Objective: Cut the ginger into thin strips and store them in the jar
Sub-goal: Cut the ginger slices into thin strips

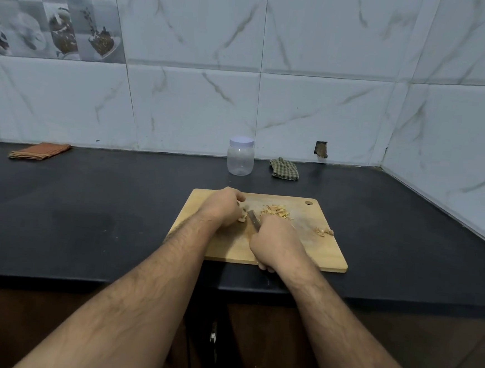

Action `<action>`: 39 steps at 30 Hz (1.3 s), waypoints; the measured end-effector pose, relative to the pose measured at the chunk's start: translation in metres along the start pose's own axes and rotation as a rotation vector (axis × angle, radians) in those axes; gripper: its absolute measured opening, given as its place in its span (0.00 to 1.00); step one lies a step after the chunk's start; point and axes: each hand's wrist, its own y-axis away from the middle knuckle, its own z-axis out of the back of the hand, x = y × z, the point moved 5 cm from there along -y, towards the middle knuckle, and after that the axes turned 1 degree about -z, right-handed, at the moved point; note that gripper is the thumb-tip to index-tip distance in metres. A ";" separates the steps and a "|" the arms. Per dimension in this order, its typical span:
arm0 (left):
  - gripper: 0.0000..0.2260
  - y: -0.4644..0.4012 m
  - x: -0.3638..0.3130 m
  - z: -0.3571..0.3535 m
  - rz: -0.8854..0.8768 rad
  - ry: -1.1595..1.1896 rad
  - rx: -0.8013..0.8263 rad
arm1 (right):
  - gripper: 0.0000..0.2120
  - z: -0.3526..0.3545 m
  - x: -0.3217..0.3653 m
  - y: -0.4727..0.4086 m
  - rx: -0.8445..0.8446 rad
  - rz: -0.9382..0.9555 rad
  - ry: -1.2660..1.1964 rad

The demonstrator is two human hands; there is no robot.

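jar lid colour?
White, perhaps faintly lilac; the lid sits on the clear jar. Head view.

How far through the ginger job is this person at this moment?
Partly through the cutting. Done: a pile of thin strips lies on the cutting board, with a few scraps near its right edge. In hand: the left hand holds down a ginger piece while the right hand works the knife beside it. Left: the jar stands behind the board, lid on and seemingly empty, so nothing is stored.
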 end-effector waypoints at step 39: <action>0.08 0.012 0.007 -0.007 -0.060 -0.082 0.009 | 0.17 0.010 -0.003 0.001 0.128 -0.079 0.058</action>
